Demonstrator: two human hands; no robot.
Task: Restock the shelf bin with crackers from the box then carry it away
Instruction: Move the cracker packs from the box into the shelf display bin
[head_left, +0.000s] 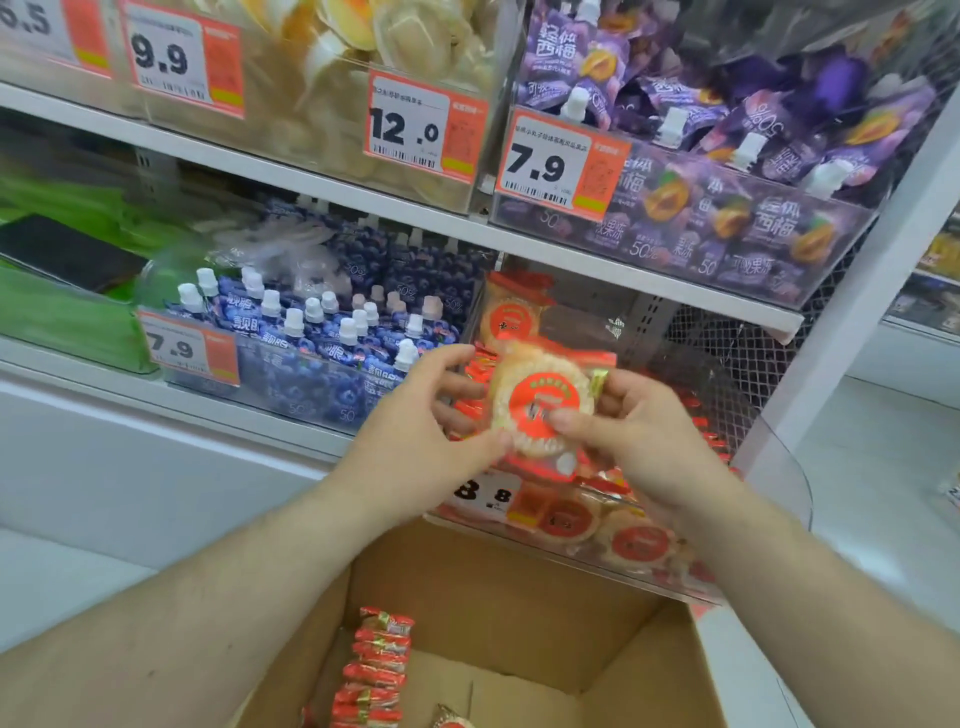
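Observation:
A round cracker pack with a red label is held up in front of the shelf. My left hand pinches its left edge and my right hand pinches its right side, thumb on the label. Behind and below it stands the clear shelf bin, partly filled with the same red-labelled cracker packs; one more pack stands upright at its back. The open cardboard box sits below my arms, with a row of cracker packs standing on edge inside.
A bin of blue spouted pouches stands left of the cracker bin. Purple pouches and pale snacks fill the shelf above. A white shelf upright rises on the right, green packs lie far left.

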